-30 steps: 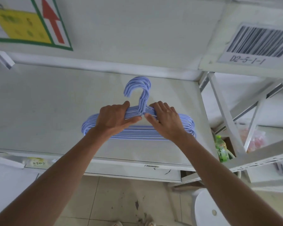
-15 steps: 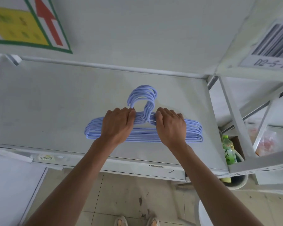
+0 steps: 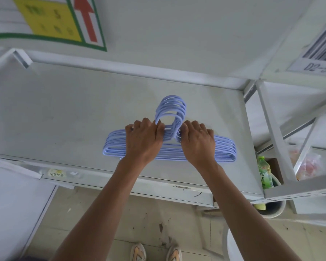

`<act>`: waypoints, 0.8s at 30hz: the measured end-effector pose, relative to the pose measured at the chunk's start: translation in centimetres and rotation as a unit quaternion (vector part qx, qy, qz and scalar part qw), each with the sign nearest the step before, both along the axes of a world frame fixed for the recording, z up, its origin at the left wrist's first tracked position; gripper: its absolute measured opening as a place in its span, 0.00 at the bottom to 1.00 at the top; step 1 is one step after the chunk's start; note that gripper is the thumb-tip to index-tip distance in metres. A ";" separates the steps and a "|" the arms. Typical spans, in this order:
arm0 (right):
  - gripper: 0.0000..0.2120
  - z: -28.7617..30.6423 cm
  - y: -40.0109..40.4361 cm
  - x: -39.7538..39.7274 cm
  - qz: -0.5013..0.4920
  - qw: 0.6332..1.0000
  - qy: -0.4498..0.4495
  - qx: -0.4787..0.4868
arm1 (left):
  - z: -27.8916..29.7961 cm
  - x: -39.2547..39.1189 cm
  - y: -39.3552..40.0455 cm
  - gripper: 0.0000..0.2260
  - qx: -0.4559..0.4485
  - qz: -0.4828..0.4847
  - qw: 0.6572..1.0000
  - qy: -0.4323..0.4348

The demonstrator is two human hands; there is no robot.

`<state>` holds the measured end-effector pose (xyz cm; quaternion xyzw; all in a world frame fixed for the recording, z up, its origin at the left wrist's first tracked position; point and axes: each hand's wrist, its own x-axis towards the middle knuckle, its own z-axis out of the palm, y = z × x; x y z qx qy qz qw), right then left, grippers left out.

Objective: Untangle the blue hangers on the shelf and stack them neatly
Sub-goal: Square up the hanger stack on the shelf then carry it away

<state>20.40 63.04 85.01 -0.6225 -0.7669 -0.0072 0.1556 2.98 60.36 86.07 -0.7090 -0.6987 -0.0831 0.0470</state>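
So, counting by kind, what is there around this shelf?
Stack of blue hangers: 1 (singles too tight to count)
Hands gripping it: 2, left hand, right hand
Green bottle: 1
Shoes: 2, left shoe, right shoe
Barcode label: 1
Red-arrow sign: 1
Total: 8

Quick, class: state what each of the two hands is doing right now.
Left hand: fingers curled over the stack of blue hangers, gripping it left of the hooks.
Right hand: gripping the same stack, right of the hooks.

Pale metal shelving (image 3: 64, 113) stands over a stained tiled floor (image 3: 139, 223).
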 end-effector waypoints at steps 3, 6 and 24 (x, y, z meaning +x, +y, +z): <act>0.25 0.1 0.2 0.6 0.034 0.999 0.013 0.013 | 0.0 -0.4 -0.1 0.11 0.012 -0.021 1.000 -0.002; 0.23 -0.3 0.8 2.4 0.127 0.991 0.021 0.035 | -0.4 -1.0 0.2 0.11 0.024 -0.055 0.998 -0.007; 0.34 -1.1 0.1 5.5 0.157 0.979 -0.022 0.130 | -2.2 -4.0 -0.7 0.27 0.123 -0.166 0.978 0.009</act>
